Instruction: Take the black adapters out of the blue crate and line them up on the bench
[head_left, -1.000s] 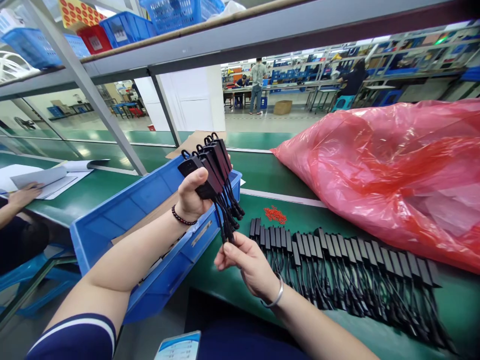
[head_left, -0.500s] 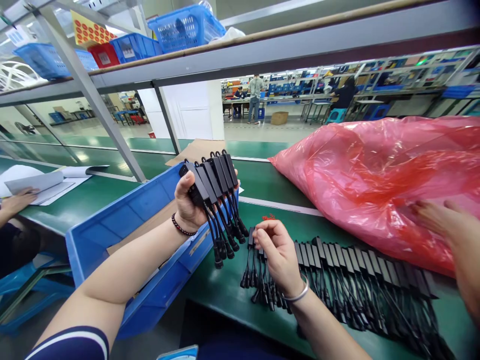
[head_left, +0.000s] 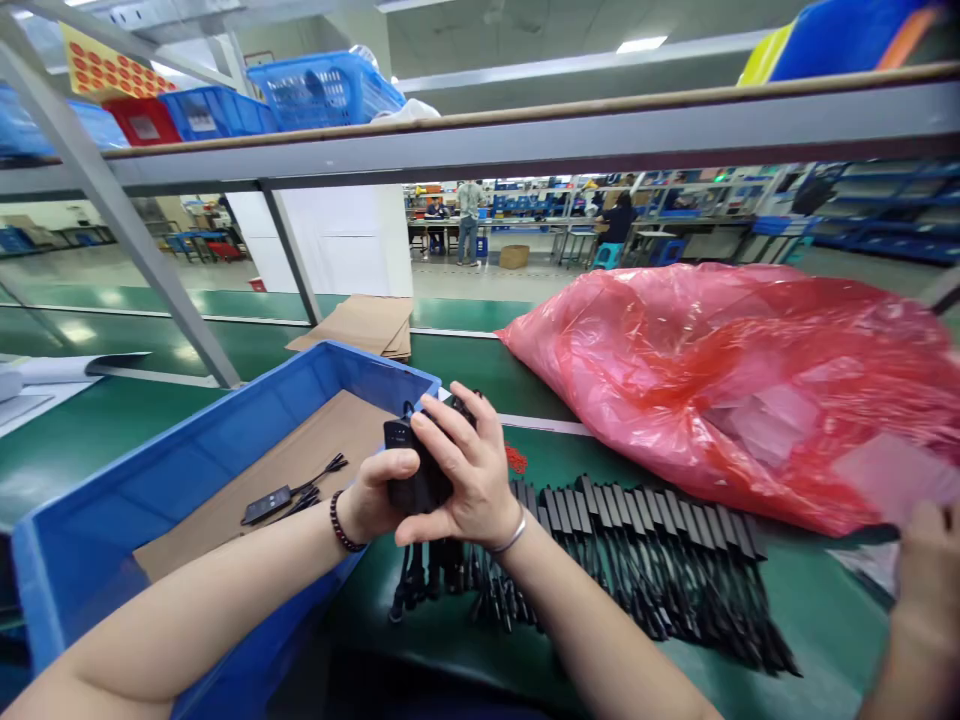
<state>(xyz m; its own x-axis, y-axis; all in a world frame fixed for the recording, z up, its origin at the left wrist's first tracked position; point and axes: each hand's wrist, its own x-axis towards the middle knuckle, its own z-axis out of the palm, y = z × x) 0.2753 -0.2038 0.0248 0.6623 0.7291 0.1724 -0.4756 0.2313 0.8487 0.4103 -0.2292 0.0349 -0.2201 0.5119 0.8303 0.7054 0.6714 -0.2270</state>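
In front of me, my left hand is wrapped around a bunch of black power adapters, with cables hanging below. My right hand lies over the same bunch from the other side, thumb below and fingers across the top, covering most of it. Beneath and to the right, a long row of similar black adapters rests on the green table, cables toward me. Inside the blue bin at my left, a few adapters lie on a cardboard sheet.
A large pink plastic bag covers the table's right side, with a co-worker's hand beside it. Behind the bin lie cardboard sheets. Small red pieces sit near the row. Overhead runs a shelf with baskets.
My right hand has left the row and come up onto the bunch in my left hand. The bunch sits lower. The view has turned right, and the co-worker's hand moved off the bag's middle.
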